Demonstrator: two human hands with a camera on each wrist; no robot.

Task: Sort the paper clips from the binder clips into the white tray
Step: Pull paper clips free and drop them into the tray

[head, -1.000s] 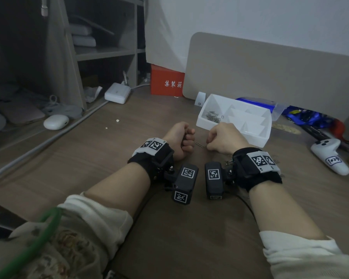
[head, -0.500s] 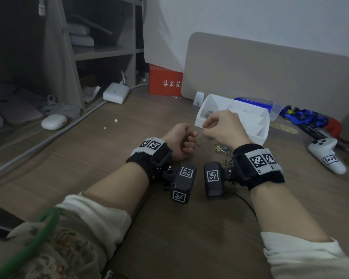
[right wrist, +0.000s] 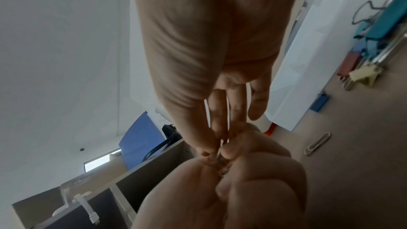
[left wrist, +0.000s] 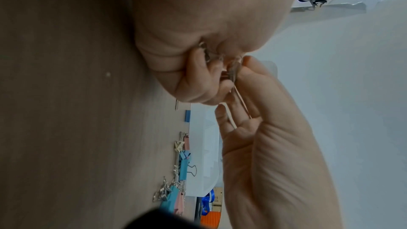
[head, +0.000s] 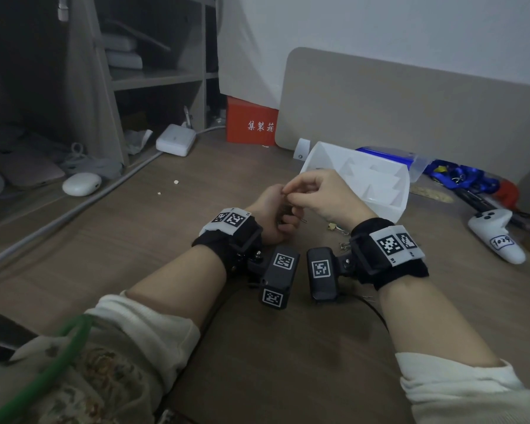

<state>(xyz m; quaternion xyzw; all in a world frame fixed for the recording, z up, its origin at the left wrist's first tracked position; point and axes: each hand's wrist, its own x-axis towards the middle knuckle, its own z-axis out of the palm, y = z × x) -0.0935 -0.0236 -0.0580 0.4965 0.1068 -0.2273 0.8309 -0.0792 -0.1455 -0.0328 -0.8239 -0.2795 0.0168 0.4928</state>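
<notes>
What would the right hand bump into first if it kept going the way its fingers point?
Almost at once, the left hand: the right hand points its fingertips into the left fist, which holds small metal clips. They already look in contact, though depth is unclear.

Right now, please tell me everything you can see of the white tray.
The tray looks like matte white plastic, oblong with tall walls and slanted inner dividers forming several compartments. It sits flat on the desk, beyond the right hand, which hides its near left corner. The compartments in view look empty. Neither hand visibly touches it. Binder clips lie beside its front wall.
</notes>
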